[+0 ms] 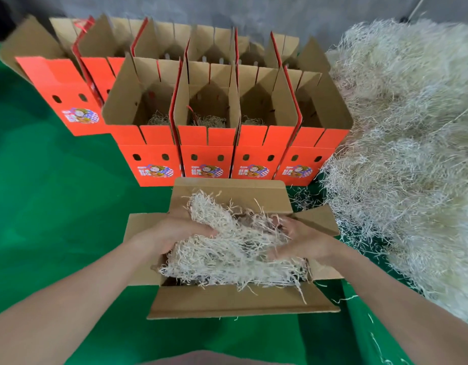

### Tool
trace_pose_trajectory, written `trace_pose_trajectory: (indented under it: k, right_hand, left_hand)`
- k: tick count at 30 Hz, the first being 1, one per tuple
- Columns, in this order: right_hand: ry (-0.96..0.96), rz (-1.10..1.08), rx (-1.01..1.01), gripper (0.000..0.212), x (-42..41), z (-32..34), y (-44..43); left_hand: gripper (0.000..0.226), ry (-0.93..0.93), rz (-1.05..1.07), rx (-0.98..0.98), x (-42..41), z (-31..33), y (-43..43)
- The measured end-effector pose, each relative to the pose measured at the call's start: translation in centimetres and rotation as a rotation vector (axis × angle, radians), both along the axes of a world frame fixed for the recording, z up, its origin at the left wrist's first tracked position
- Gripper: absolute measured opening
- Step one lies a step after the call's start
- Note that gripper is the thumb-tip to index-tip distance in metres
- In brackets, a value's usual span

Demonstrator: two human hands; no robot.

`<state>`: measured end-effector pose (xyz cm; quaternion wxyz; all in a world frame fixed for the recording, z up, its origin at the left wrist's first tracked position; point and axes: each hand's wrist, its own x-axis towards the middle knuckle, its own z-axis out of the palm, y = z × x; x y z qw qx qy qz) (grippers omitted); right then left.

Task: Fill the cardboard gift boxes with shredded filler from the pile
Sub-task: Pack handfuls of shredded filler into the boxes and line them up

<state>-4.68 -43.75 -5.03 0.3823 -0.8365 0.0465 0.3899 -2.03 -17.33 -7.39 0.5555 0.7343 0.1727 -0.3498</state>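
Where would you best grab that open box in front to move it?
Probably by its two short sides, coming in from left and right: the box stands upright, top open, flaps splayed outward, loose filler heaped inside.

You're looking down at a green covering [56, 206] lying in soft creases from its near edge to its far edge, where a grey wall [227, 9] rises, darker toward the far left corner.

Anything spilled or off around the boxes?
Only stray filler strands spilled on the green cloth, between the pile and the open near box, some beside its right flap. Nothing else stands out.
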Motion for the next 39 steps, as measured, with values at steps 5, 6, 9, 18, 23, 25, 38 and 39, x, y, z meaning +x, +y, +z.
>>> trace_pose_trajectory:
  k: [5,6,9,18,23,25,38,39]
  right_hand:
    - [0.057,-0.112,0.245,0.106,-0.1,-0.3,3.3]
    - [0.035,-0.143,0.227,0.098,0.2,-0.9,3.9]
    - [-0.033,-0.249,0.22,0.059,1.0,-1.8,4.1]
    - [-0.023,-0.272,0.079,0.059,1.3,-0.7,-0.2]
    - [0.149,-0.121,0.301,0.052,0.3,1.1,2.5]
    - [0.187,-0.113,0.223,0.086,0.3,0.3,4.4]
    - [0.052,-0.116,-0.107,0.071,2.3,0.2,0.6]
    - [0.046,-0.114,-0.133,0.063,2.4,0.5,0.4]
  left_hand:
    - [0.088,0.086,-0.108,-0.192,-0.6,0.9,-2.0]
    - [0.066,0.118,-0.102,-0.305,-0.6,1.2,-2.0]
    - [0.039,0.189,-0.028,-0.585,-0.1,1.1,-0.9]
    - [0.012,-0.035,0.215,-0.162,0.6,1.4,0.9]
    - [0.023,-0.013,0.104,-0.264,-0.1,1.1,-1.2]
    - [0.026,0.017,0.045,-0.272,-0.7,1.1,-2.6]
    - [0.067,-0.14,0.057,-0.026,0.0,1.9,2.6]
    - [0.067,-0.129,0.052,-0.025,0.1,1.8,3.0]
